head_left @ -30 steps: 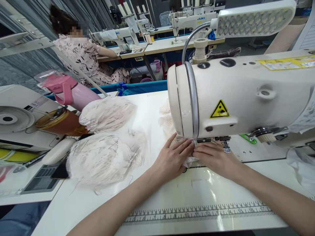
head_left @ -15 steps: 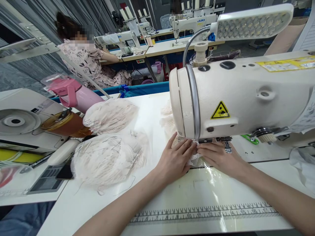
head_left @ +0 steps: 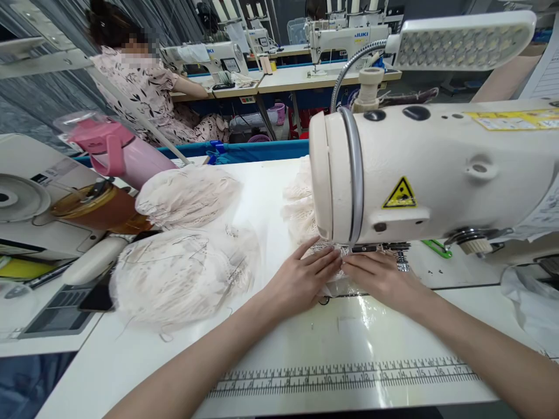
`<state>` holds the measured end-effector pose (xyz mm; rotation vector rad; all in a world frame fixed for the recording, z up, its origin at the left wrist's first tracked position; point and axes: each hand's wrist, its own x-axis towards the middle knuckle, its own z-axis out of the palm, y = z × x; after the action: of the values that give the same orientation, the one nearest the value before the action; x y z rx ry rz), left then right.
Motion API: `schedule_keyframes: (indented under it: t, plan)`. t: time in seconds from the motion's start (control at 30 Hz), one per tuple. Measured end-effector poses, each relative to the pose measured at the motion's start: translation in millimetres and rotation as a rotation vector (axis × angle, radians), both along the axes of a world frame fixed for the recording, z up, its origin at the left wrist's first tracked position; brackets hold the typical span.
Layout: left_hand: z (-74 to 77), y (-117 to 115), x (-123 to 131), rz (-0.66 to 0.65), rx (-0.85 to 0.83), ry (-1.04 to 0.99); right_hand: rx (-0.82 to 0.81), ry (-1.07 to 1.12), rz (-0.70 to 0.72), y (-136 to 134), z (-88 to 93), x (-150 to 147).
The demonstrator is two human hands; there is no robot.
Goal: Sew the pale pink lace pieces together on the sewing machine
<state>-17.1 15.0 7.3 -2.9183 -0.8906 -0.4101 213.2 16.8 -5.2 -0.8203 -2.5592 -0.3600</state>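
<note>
Pale lace fabric point(head_left: 301, 212) lies under the head of a white sewing machine point(head_left: 419, 174), spreading out behind it. My left hand point(head_left: 299, 279) rests flat on the near part of this fabric, fingers stretched toward the needle area. From the other side my right hand point(head_left: 384, 279) reaches in, its fingertips almost meeting the left ones at the fabric's edge. Its fingers lie extended and close together, partly beneath the presser area. The needle itself is hidden by the machine head and my fingers.
Two heaps of pale lace pieces, a near one point(head_left: 183, 279) and a far one point(head_left: 187, 195), lie left. Beyond them stand a pink bottle point(head_left: 126, 154) and a brown container point(head_left: 96, 206). A lamp point(head_left: 463, 43) overhangs the machine. A co-worker point(head_left: 135, 87) sits at the back left.
The view has shifted slightly, so the machine sits further right. More lace shows behind my left hand, which has moved a little left, and the fingers of both hands lie flatter.
</note>
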Motion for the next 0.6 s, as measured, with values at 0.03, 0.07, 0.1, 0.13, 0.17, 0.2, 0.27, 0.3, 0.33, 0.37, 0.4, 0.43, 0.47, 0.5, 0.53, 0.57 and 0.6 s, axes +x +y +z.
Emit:
schedule_keyframes:
  t: [0.03, 0.07, 0.1, 0.13, 0.17, 0.2, 0.27, 0.3, 0.33, 0.37, 0.4, 0.43, 0.47, 0.5, 0.53, 0.57, 0.6]
  plan:
    - [1.2, 1.4, -1.8, -0.002, -0.011, 0.003, 0.006, -0.009, 0.009, -0.9, -0.9, -0.9]
    - [2.4, 2.6, -3.3, -0.003, -0.016, 0.004, 0.012, -0.010, 0.017, -1.6, -1.7, -2.0]
    - [3.3, 3.5, -4.2, -0.003, -0.017, 0.002, 0.017, 0.001, 0.022, -2.3, -2.4, -3.2]
    - [4.0, 4.1, -4.6, -0.002, -0.015, -0.002, 0.020, 0.015, 0.022, -2.8, -2.8, -4.6]
    - [4.4, 4.4, -4.7, 0.002, -0.011, -0.006, 0.019, 0.027, 0.021, -3.2, -3.1, -5.9]
    - [4.4, 4.5, -4.4, 0.005, -0.005, -0.009, 0.020, 0.034, 0.021, -3.5, -3.1, -7.1]
    - [3.7, 4.1, -3.4, 0.012, 0.008, -0.009, 0.020, 0.038, 0.020, -3.9, -2.8, -9.0]
    - [3.2, 3.8, -2.8, 0.018, 0.015, -0.006, 0.021, 0.038, 0.021, -4.0, -2.8, -9.6]
    - [2.6, 3.5, -2.3, 0.027, 0.022, -0.001, 0.022, 0.041, 0.023, -4.1, -2.8, -9.9]
    - [2.1, 3.1, -1.9, 0.035, 0.028, 0.003, 0.020, 0.044, 0.027, -4.1, -3.0, -10.0]
    - [1.6, 2.9, -1.5, 0.044, 0.032, 0.008, 0.017, 0.047, 0.029, -4.1, -3.4, -10.0]
    - [1.2, 2.6, -1.2, 0.052, 0.033, 0.012, 0.013, 0.050, 0.030, -4.2, -3.8, -9.8]
    - [0.9, 2.3, -1.0, 0.060, 0.036, 0.014, 0.010, 0.054, 0.031, -4.2, -4.4, -9.6]
    - [0.6, 2.1, -0.8, 0.066, 0.039, 0.014, 0.011, 0.058, 0.031, -4.3, -5.0, -9.3]
    - [0.3, 1.8, -0.6, 0.070, 0.042, 0.013, 0.012, 0.062, 0.028, -4.5, -5.6, -9.1]
    - [0.1, 1.4, -0.4, 0.075, 0.045, 0.012, 0.014, 0.065, 0.025, -4.7, -6.0, -8.8]
    - [-0.1, 1.0, -0.1, 0.079, 0.047, 0.013, 0.015, 0.068, 0.019, -5.0, -6.3, -8.5]
